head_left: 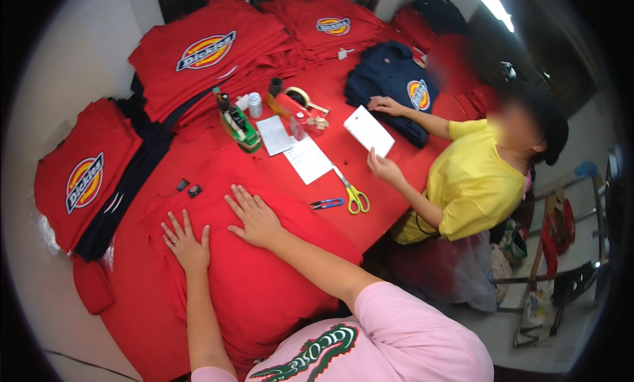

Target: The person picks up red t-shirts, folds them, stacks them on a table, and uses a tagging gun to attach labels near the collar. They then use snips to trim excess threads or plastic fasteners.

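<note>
A red garment (264,283) lies spread over the near part of the red-covered table, reaching to my body. Both palms rest flat on it. My left hand (189,245) has its fingers spread, with a ring on one finger. My right hand (257,218) lies a little farther off to the right, fingers stretched out. Neither hand holds anything. Just beyond my hands sit two small dark pieces (189,187), too small to make out. To the right of my right hand are blue thread snips (327,203) and yellow-handled scissors (356,198).
Stacks of red shirts (264,38) with printed emblems fill the far side and left. Papers (308,158), a red tape dispenser (294,111) and a green holder (239,131) stand mid-table. At right, a person in yellow (472,177) holds a white card (370,132) beside folded navy garments (386,78).
</note>
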A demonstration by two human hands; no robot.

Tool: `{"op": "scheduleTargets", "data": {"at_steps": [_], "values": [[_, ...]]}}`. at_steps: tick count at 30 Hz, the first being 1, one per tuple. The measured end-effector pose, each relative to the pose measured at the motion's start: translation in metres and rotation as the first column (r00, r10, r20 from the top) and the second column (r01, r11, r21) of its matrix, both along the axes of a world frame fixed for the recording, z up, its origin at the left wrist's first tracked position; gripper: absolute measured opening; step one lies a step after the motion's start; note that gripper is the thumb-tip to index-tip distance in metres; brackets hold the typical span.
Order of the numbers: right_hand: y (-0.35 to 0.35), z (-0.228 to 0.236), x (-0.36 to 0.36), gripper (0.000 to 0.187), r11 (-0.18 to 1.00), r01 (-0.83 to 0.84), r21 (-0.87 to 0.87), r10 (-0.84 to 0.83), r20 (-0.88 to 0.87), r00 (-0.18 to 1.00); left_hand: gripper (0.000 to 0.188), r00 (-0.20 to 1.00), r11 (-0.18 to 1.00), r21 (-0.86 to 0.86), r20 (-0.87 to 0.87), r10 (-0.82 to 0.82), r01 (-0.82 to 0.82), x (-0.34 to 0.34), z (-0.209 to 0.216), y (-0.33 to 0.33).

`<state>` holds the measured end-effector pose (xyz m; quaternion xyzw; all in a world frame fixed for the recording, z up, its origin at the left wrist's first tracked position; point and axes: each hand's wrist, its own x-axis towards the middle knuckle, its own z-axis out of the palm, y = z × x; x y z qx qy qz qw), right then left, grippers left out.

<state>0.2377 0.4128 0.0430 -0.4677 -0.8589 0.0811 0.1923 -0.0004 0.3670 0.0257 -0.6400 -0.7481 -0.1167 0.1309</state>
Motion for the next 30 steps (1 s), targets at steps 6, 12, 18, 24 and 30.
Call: {"op": "scheduleTargets", "data": {"at_steps": [6,12,18,24,30], "values": [[-0.048,-0.002,0.022,0.080,0.999,-0.040,-0.022,0.039,-0.031,0.999,0.085,0.998,0.999,-0.033,0.059,0.038,-0.036,-0.001,0.007,-0.002],[-0.109,0.006,0.077,0.072,0.991,-0.055,-0.123,0.052,-0.032,0.998,0.083,0.993,0.996,-0.047,0.087,0.081,-0.077,0.010,0.013,-0.007],[-0.126,0.001,0.127,0.070,0.966,-0.123,-0.226,0.107,-0.078,0.991,0.076,0.956,0.967,-0.089,0.157,0.249,-0.238,0.047,-0.001,-0.038],[-0.119,-0.006,0.162,0.066,0.901,-0.349,-0.258,0.310,-0.181,0.934,0.070,0.933,0.965,-0.047,0.246,0.262,-0.258,0.048,0.002,-0.050],[-0.057,0.054,0.180,0.048,0.786,-0.475,-0.395,0.296,-0.434,0.851,0.047,0.864,0.924,0.127,0.418,0.281,-0.362,0.041,-0.007,-0.037]]}}
